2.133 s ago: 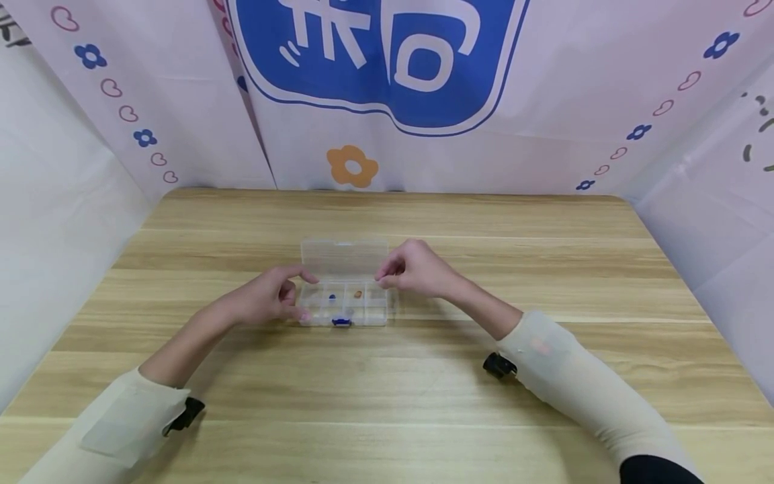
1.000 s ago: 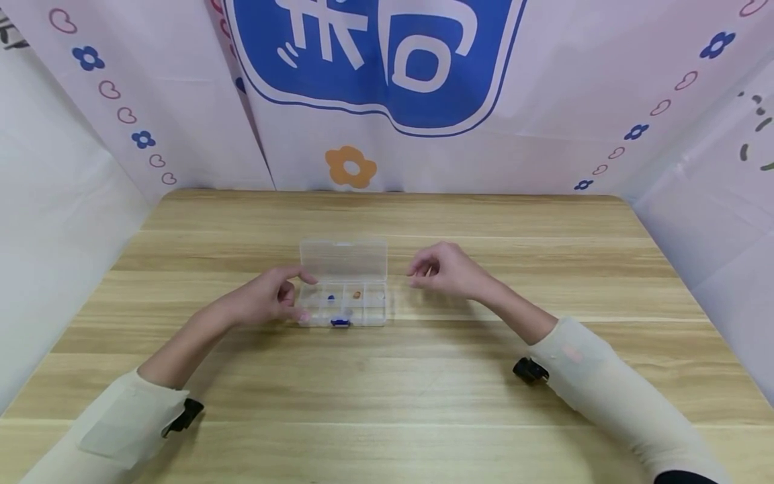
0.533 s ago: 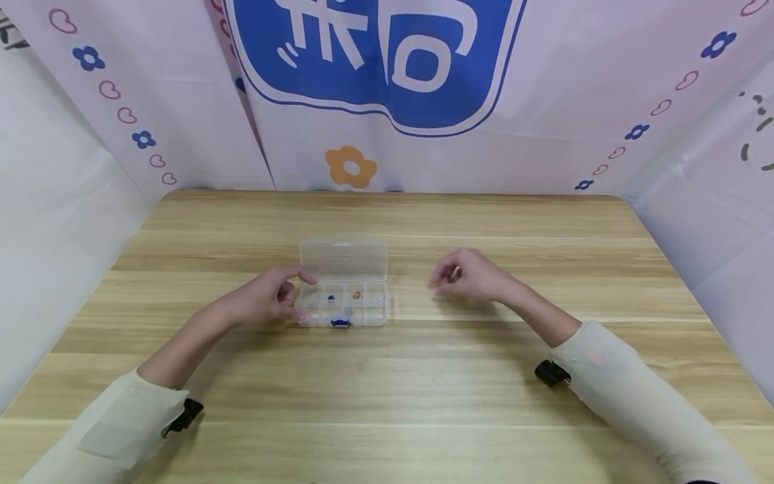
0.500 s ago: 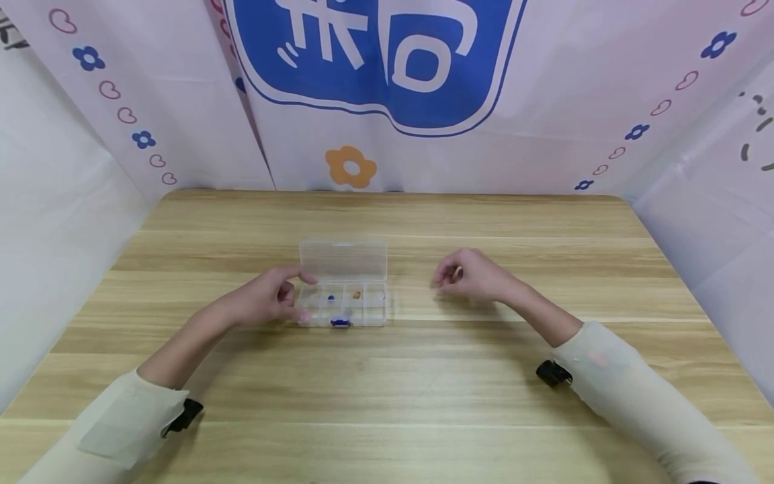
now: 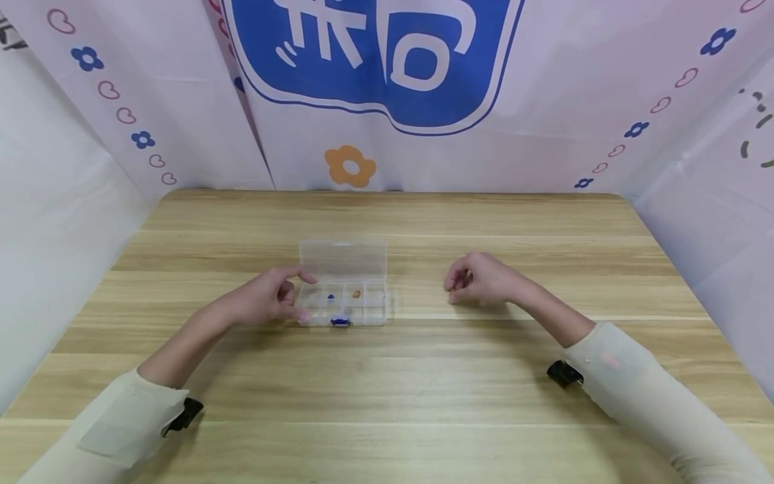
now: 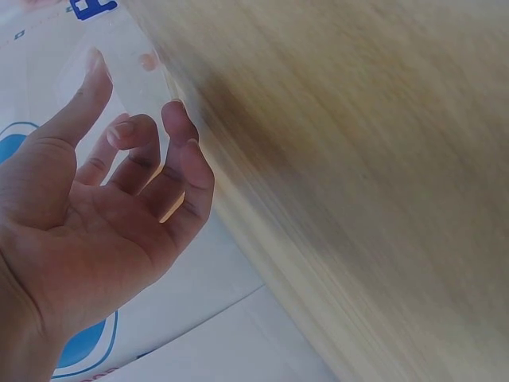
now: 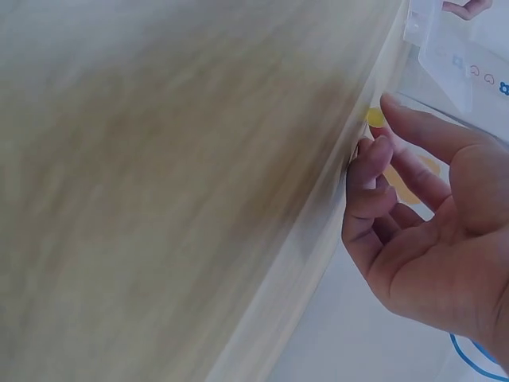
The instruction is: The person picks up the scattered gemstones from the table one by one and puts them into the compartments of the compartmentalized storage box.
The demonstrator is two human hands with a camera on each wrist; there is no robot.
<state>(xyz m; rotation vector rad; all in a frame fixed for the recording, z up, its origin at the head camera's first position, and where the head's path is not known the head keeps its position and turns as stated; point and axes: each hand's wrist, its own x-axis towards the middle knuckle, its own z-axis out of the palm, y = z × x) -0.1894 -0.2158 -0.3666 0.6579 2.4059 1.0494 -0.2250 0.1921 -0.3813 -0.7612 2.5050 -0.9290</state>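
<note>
A clear plastic compartment box stands on the table with its lid raised at the back and a blue clasp in front. Inside the back row are a tiny blue piece and a tiny orange piece, in separate compartments. My left hand holds the box's left end, index finger at the back corner and thumb at the front. Right of the box, my right hand is low over the table. Between its thumb and index fingertips it pinches a small round yellow bead, hidden in the head view.
The wooden table reaches back to a printed white cloth hanging behind it. White cloth also hangs at both sides. Black clips sit by both forearms, over pale sleeves.
My right hand has moved away from the box's right back corner, rightward and slightly toward me. The left hand and the box have stayed in place.
</note>
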